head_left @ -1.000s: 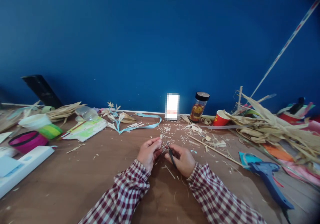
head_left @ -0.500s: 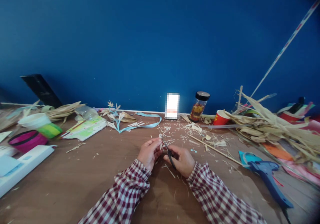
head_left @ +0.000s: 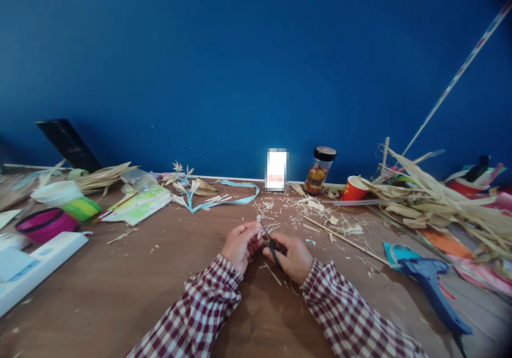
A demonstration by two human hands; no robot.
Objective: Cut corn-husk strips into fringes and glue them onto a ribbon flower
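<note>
My right hand [head_left: 291, 255] is closed round the dark handles of a pair of scissors [head_left: 273, 251], whose blades point up and to the left. Just left of the blades, my left hand [head_left: 242, 245] pinches a small pale piece of husk [head_left: 259, 229] between thumb and fingertips. The blades lie against or very near that piece; I cannot tell if they touch it. Pale husk clippings [head_left: 276, 208] are scattered on the brown table beyond both hands. A thin stick [head_left: 348, 243] lies to the right of my right hand.
At right lie a blue glue gun [head_left: 434, 283], a heap of dried husks [head_left: 436, 200] and a red paper cup [head_left: 355, 188]. A lidded jar [head_left: 317, 172] and a blurred-out bright screen [head_left: 276, 170] stand by the blue wall. Left are a blue ribbon [head_left: 240, 200] and a white power strip [head_left: 44, 267].
Both hands stay almost in place, with the scissors still at the pale piece. The whole view has shifted very slightly.
</note>
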